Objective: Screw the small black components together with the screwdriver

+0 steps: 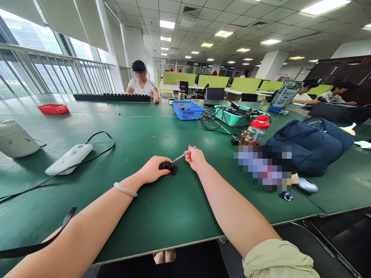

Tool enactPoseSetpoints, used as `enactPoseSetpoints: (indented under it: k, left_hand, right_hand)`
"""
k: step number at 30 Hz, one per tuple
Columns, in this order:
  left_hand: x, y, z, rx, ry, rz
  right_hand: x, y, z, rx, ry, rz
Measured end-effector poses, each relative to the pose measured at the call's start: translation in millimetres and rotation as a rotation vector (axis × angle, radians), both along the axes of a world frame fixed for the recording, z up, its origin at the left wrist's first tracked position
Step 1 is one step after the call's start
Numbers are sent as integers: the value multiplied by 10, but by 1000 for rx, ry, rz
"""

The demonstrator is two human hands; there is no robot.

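Note:
My left hand [153, 169] rests on the green table [162, 208] with its fingers closed around a small black device [169, 167]. My right hand [196, 158] is closed on a thin screwdriver [183, 155] with a clear handle. The screwdriver slants down to the left and its tip touches the top of the black device. A pale bracelet [125, 189] circles my left wrist.
A white power strip [69, 158] with a black cable lies at left, near a white kettle [16, 139]. A red tray [53, 109], a blue basket [187, 109] and a green basket [234, 115] of cables stand further back. A red-lidded bottle [255, 133] and a dark bag [310, 146] sit at right. People sit at the far side.

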State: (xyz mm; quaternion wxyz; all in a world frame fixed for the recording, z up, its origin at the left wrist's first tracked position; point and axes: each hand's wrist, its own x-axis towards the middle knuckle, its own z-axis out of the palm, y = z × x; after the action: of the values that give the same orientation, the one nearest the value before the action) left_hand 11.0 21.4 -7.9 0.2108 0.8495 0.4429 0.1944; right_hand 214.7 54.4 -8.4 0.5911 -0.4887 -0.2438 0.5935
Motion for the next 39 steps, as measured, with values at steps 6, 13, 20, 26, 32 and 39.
enactPoseSetpoints:
  k: [6, 13, 20, 26, 32, 39]
  left_hand:
    - [3, -14, 4, -8, 7, 10]
    - [9, -11, 5, 1, 13, 6]
    - [18, -21, 26, 3, 31, -2]
    - [25, -21, 31, -6, 31, 6]
    - [19, -15, 12, 8, 19, 5]
    - [13, -11, 14, 9, 35, 3]
  right_hand:
    - [7, 17, -5, -19, 15, 15]
    - [28, 38, -20, -25, 34, 22]
    - [17, 31, -46, -4, 42, 39]
    - [-30, -13, -7, 101, 39, 7]
    - [-1, -57, 102, 408, -78, -129]
    - [-107, -201, 142, 713, -351, -69]
